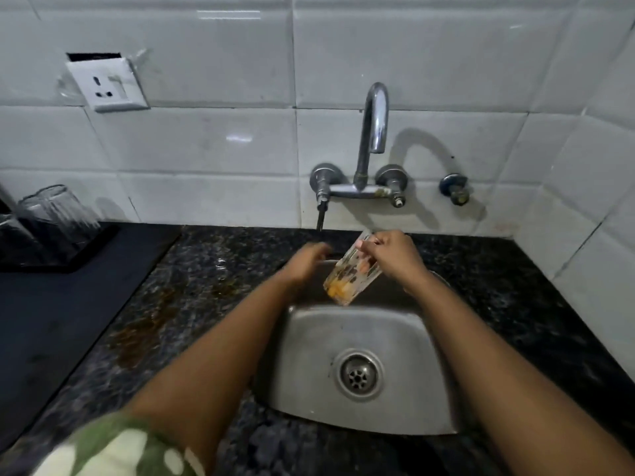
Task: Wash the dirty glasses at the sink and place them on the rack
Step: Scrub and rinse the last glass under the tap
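The counter (192,280) was dark speckled stone, with brownish stains left of centre, and a black mat (51,304) covered its left side. White tiles (213,149) ran across the whole upper half of the frame, with a white socket (106,84) at the upper left. A chrome tap (372,132) stood out from the wall in the upper middle, its spout curving over the steel sink (309,359), whose drain (359,374) sat at lower centre. At the far left edge a rack (62,245) on the mat held clear glasses (56,209) turned upside down.

The dirty glass (350,273) was at centre frame, above the far edge of the sink — tilted, its mouth up toward the tap and its base down toward me. It was clear, smeared with dark spots and an orange-yellow residue gathered near the base.

My right hand (395,257) gripped the glass near its rim, fingers curled round it, some showing through the wall. My left hand (305,264) reached toward the back rim of the sink, just left of the glass — it was blurred, so I could not tell how far its fingers were spread or whether it touched anything. A green and white patterned sleeve (117,448) showed at the lower left.
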